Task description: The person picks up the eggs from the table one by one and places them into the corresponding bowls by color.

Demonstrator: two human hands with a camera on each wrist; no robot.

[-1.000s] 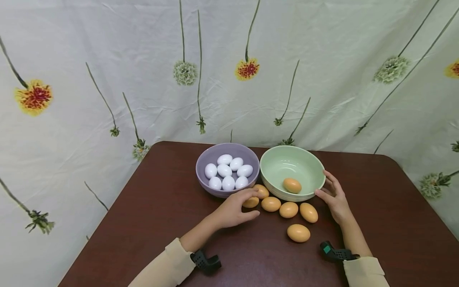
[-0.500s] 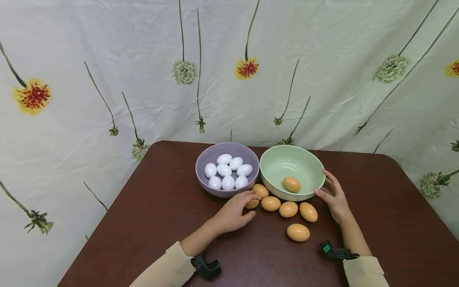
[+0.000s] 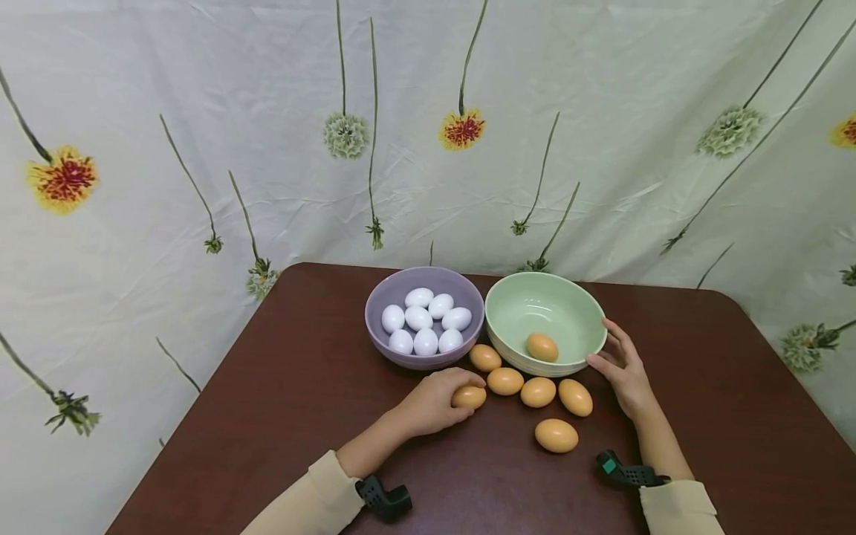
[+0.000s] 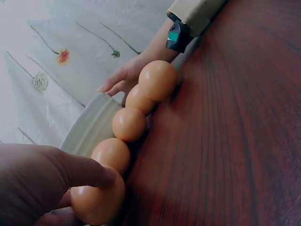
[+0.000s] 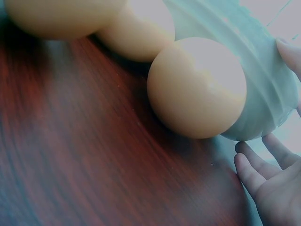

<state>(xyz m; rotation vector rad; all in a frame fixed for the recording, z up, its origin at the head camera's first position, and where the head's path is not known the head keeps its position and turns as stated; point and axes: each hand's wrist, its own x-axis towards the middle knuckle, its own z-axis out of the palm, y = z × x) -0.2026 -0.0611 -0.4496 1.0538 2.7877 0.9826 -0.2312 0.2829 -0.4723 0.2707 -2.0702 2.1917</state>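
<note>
My left hand (image 3: 428,405) grips a brown egg (image 3: 469,397) in front of the purple bowl (image 3: 376,333). In the left wrist view the thumb lies across the top of that egg (image 4: 101,202), and part of the other fingers is hidden behind it. My right hand (image 3: 627,375) holds the right side of the green bowl (image 3: 545,305), thumb at the rim and fingers along the outer wall. One brown egg (image 3: 542,347) lies inside the green bowl. More brown eggs lie on the table by its front, among them one (image 3: 485,357) between the two bowls.
Several white eggs (image 3: 419,318) fill the purple bowl, which stands left of the green one. A single brown egg (image 3: 556,435) lies nearest me on the dark wooden table (image 3: 287,386). Behind the table hangs a flowered cloth (image 3: 267,111).
My left hand has closed its fingers and thumb round a brown egg and drawn it slightly toward me, away from the purple bowl. The right hand stays on the green bowl.
</note>
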